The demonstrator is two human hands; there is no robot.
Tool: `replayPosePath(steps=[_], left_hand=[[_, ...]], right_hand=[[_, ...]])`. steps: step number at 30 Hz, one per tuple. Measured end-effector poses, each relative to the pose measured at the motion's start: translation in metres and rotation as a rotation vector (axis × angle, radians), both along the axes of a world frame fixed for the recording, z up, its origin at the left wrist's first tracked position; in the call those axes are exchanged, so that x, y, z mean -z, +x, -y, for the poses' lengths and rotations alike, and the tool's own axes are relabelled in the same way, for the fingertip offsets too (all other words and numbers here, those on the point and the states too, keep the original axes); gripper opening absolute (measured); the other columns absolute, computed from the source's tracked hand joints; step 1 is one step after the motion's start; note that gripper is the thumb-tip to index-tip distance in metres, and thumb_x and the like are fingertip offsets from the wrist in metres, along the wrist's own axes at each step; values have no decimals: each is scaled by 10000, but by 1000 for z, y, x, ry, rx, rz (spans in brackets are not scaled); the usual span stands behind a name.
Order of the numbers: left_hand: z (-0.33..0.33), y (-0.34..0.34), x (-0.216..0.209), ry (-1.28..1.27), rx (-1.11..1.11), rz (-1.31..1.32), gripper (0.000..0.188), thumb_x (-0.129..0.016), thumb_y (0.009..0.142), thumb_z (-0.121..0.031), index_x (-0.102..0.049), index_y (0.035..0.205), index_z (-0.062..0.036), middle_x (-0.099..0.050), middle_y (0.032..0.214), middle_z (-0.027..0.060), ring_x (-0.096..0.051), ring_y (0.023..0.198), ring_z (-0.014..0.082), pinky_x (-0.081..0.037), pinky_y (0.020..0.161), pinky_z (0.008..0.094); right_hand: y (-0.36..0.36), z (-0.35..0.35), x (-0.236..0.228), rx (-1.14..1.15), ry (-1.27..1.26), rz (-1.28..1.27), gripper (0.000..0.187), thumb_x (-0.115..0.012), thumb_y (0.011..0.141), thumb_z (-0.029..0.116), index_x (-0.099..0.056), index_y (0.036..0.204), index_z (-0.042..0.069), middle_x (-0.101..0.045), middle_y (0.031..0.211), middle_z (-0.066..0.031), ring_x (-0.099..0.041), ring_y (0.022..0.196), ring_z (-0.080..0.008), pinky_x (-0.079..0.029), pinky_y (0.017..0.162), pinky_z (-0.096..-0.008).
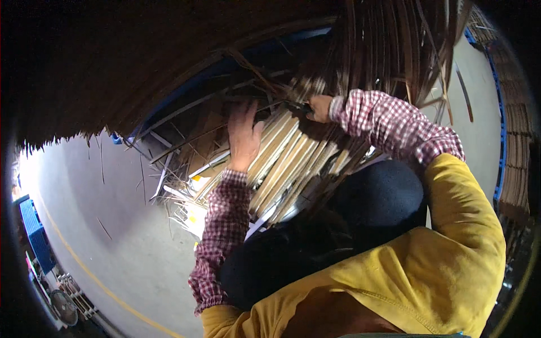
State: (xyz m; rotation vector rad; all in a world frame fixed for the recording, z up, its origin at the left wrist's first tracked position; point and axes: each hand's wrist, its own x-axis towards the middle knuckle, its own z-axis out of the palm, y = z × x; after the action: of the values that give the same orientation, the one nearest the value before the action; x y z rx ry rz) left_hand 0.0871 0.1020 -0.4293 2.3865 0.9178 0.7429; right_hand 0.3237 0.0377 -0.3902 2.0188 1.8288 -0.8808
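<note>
My left hand [244, 135] lies with fingers stretched out and slightly apart, at the left side of a bundle of long, flat tan strips [284, 160]. The fingertips reach into shadow near some thin sticks. My right hand [320, 108] is closed at the far end of the bundle. Something dark shows at its fingers, too shaded to name. Just beyond that hand hang long brown strips like dried palm leaf [389, 48], partly blurred. The tan strips slope toward my knees [383, 194].
A dark thatch-like mass [112, 73] with a ragged edge looms at the upper left. Loose sticks and scraps [177, 197] lie left of the bundle on the grey floor [129, 225]. Stacked brown thatch panels [510, 129] line the right edge. A blue crate [35, 234] stands far left.
</note>
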Motion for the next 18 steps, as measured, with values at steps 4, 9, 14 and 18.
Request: replayPosePath(steps=[4, 9, 14, 18], left_hand=[[3, -1, 26, -340, 281, -143, 402, -389, 816, -181, -369, 1188, -31, -381, 1205, 159, -334, 1132, 283, -238, 961, 344], [8, -14, 52, -362, 265, -253, 421, -414, 807, -178, -349, 1188, -11, -352, 1223, 179, -324, 1125, 324, -231, 962, 369], [11, -12, 52, -273, 255, -208, 429, -409, 816, -213, -343, 1201, -34, -326, 1248, 169, -298, 1146, 330, -218, 967, 381], [11, -14, 49, -314, 250, -271, 442, -420, 809, -206, -335, 1209, -39, -319, 1251, 172, -291, 1146, 345, -218, 969, 389]], right_hand=[[6, -17, -49, 16, -270, -68, 457, -515, 721, 433, -573, 719, -21, -546, 653, -169, -525, 627, -282, -400, 643, -398], [-29, -40, -67, 259, 264, -371, 443, -514, 726, 473, -608, 770, 42, -583, 749, -100, -524, 700, -219, -399, 715, -355], [-37, -134, -4, 359, 129, -674, 377, -488, 770, 441, -622, 706, 94, -581, 741, -84, -514, 643, -188, -416, 689, -338], [-38, -156, 26, 383, 285, -732, 367, -475, 794, 407, -608, 651, 95, -547, 652, -87, -480, 555, -180, -402, 575, -343]])
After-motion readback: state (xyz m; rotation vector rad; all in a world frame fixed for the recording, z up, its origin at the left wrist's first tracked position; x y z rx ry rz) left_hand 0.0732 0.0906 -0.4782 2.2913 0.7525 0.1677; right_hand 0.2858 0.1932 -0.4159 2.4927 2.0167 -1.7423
